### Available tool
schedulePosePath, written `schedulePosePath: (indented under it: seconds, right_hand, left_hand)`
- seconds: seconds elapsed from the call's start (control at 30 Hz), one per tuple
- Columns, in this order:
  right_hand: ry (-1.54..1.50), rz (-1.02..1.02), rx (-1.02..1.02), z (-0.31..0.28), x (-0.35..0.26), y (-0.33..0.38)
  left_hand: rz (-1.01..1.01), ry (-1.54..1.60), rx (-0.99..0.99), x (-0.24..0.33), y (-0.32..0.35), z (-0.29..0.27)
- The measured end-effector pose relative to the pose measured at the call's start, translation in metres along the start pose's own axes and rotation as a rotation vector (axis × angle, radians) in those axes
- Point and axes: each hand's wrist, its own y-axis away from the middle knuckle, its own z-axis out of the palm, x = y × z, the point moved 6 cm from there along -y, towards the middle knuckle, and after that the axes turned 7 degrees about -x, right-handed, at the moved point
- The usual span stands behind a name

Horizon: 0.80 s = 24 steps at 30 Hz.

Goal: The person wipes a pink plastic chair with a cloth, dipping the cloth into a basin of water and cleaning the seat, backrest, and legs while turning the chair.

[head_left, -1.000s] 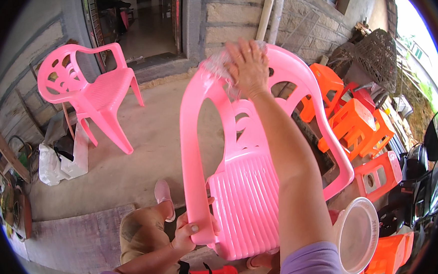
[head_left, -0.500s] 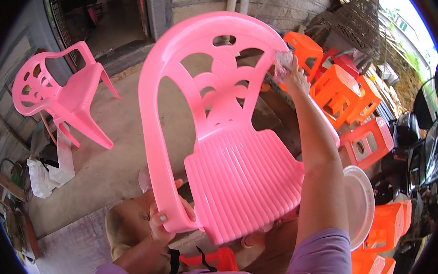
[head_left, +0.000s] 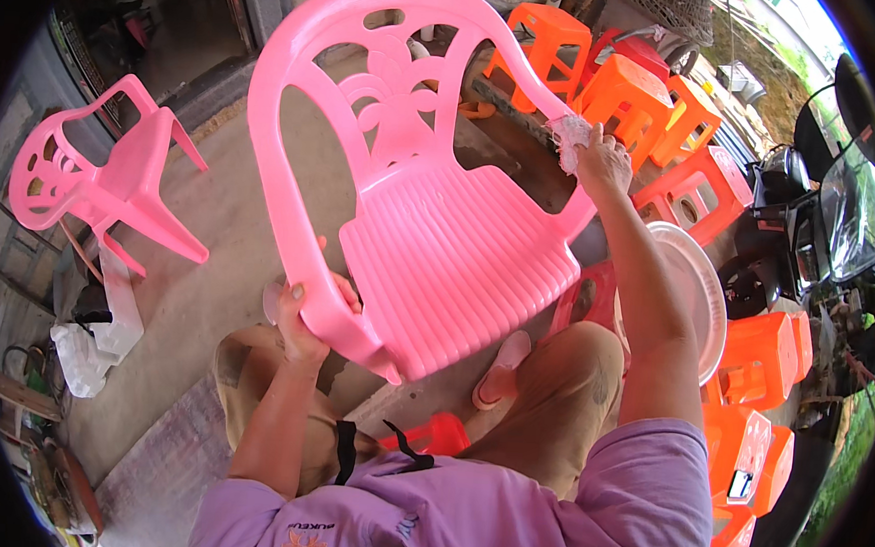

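A pink plastic armchair (head_left: 458, 260) with a ribbed seat and cut-out back is tilted up in front of my knees. My left hand (head_left: 313, 316) grips the front end of its left armrest, thumb on the outside and fingers wrapped round beneath. On the right armrest, my right hand (head_left: 602, 163) presses a crumpled pale pink-and-white cloth (head_left: 570, 139). The fingers lie over the cloth, partly hiding it.
Another pink armchair (head_left: 113, 173) stands at the left, near a doorway. Orange stools (head_left: 623, 99) stand at the back right, with more stacked orange stools (head_left: 737, 447) at the lower right. A wide pale basin (head_left: 702, 290) sits beside my right arm. A motorcycle (head_left: 812, 216) is at the far right.
My right hand has slid the cloth forward along the right armrest, toward me. The view has tilted down, so my knees and shirt show more. My left hand keeps its grip.
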Motion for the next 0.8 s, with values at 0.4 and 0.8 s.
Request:
schedulePosePath:
  seconds: [0.4,0.8]
  right_hand:
    - [-0.011,-0.203,0.012,0.018,-0.008,0.133]
    - [-0.176,-0.733,-0.39,0.118,-0.181,0.282]
  left_hand:
    - [-0.06,0.127,-0.01,-0.007,-0.002,-0.01]
    - [-0.06,0.12,-0.04,-0.005,-0.001,-0.007]
